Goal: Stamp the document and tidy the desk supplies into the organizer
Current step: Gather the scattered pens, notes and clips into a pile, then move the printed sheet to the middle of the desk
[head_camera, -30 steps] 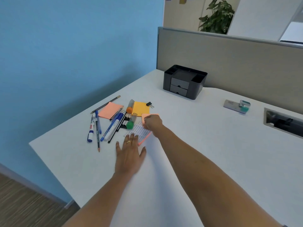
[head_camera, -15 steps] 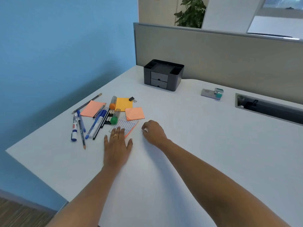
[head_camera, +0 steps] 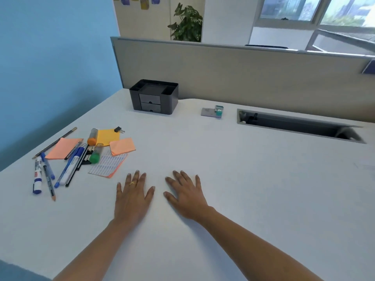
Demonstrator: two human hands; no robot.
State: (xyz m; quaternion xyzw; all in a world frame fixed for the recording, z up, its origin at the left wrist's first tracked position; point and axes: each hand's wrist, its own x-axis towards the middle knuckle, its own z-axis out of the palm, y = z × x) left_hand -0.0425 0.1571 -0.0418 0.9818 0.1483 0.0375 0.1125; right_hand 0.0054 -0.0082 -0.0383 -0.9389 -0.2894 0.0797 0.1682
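Both hands are flat on the desk (head_camera: 253, 189) right now, palms down and fingers spread, holding nothing. My left hand (head_camera: 133, 196) and right hand (head_camera: 186, 196) sit side by side, thumbs close but not touching.

The printed slip (head_camera: 108, 164) with a pink edge lies just beyond the left fingertips, apart from them. An orange sticky pad (head_camera: 122, 146) overlaps its far corner and a green-capped tube (head_camera: 95, 155) rests on its left side. Behind those are a yellow sticky note (head_camera: 107, 136), an orange-capped tube (head_camera: 93, 136) and a black binder clip (head_camera: 118, 129). Further left is a salmon sticky pad (head_camera: 64, 148) and a fan of pens, including a blue marker (head_camera: 37, 177). A long pencil (head_camera: 54, 142) lies almost along the desk's left edge, which is the tightest spot.

The black organizer (head_camera: 154, 97) stands at the back, against the partition (head_camera: 243, 78), drawers facing me and top compartments open. The teal stamp (head_camera: 218, 110) sits to its right on a small grey base (head_camera: 208, 112), well away from the slip. Right of that is a cable slot (head_camera: 294, 126) cut into the desk.

There's loads of bare white surface between my hands and the organizer, and all across the right side.
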